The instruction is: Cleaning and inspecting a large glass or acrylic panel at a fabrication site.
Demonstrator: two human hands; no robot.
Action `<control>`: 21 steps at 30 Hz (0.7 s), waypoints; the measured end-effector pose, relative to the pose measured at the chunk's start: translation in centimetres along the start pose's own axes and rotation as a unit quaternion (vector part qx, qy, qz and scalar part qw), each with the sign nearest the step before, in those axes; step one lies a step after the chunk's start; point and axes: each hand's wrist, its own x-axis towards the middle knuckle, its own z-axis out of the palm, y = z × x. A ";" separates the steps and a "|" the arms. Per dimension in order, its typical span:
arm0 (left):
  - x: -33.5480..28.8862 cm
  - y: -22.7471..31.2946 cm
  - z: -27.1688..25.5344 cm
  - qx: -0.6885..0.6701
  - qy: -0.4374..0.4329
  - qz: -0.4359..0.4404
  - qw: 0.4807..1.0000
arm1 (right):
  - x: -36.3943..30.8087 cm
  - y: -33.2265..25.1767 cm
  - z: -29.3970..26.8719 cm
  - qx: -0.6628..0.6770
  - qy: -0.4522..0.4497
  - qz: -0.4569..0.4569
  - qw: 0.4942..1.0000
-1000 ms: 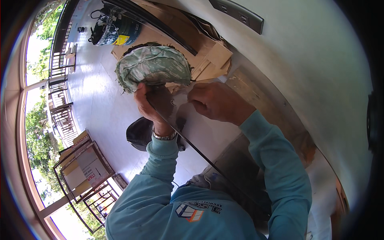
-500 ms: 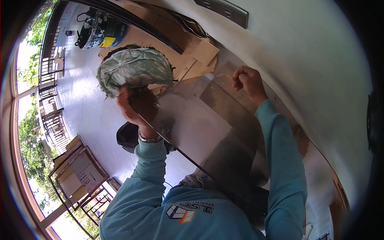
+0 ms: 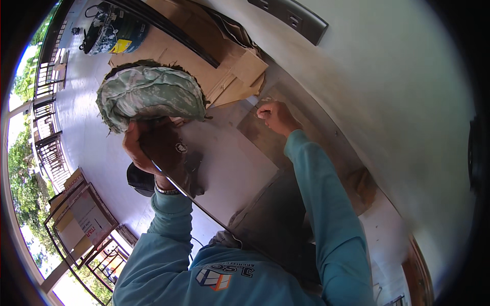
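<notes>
My left hand (image 3: 137, 146) grips the left edge of a large, see-through, shiny dark-tinted pane (image 3: 229, 143), which lies slanted across my front. Touching or just beyond its fingers is a rounded, camouflage-patterned padded piece (image 3: 153, 92) with a frayed dark rim; whether the hand holds it too I cannot tell. My right hand (image 3: 278, 117) is above the pane's far right part, fingers curled together. Anything pinched in them is too small to make out. Dark shapes, one with a small white mark, show in or through the pane below the camouflage piece.
Brown cardboard sheets (image 3: 224, 76) lie ahead, a dark metal bar (image 3: 173, 38) across them. A stained bucket (image 3: 120, 33) stands at the far left. Frames and boards (image 3: 84, 219) lean by the railing. A pale wall (image 3: 388, 102) runs along the right, with a dark panel (image 3: 291, 20).
My right hand has moved left and slightly down over the pane, its fingers still curled. The view has shifted; my left hand keeps its grip on the pane's edge.
</notes>
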 end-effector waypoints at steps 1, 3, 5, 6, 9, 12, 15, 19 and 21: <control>0.0 0.5 0.0 0.021 -0.015 -0.004 1.000 | 0.4 0.2 0.5 -0.037 0.017 -0.037 0.998; 0.0 0.9 0.4 0.044 -0.026 -0.014 0.999 | 0.7 0.8 0.6 -0.076 0.027 -0.074 0.994; 0.4 0.8 0.1 0.103 -0.056 0.055 0.992 | 1.0 -1.2 0.4 -0.059 -0.039 0.070 0.995; 0.4 0.3 0.1 0.110 -0.055 0.051 0.991 | 1.2 -1.6 0.4 -0.059 -0.047 0.071 0.995; 0.3 -0.7 0.4 -0.037 0.021 0.076 0.996 | 1.7 -1.1 0.4 -0.052 -0.062 0.087 0.993; 0.5 0.0 0.2 -0.237 0.079 -0.095 0.964 | 1.6 0.4 0.4 -0.150 -0.026 -0.072 0.986; 1.2 0.9 -0.3 -0.320 0.079 -0.297 0.896 | 1.0 0.7 0.8 -0.158 -0.018 -0.102 0.982; 0.7 1.8 1.9 -0.244 0.113 -0.213 0.940 | 0.6 1.2 0.9 -0.195 -0.024 -0.113 0.974; 0.5 1.2 1.3 -0.241 0.131 -0.143 0.951 | 0.5 1.2 1.0 -0.210 -0.028 -0.126 0.969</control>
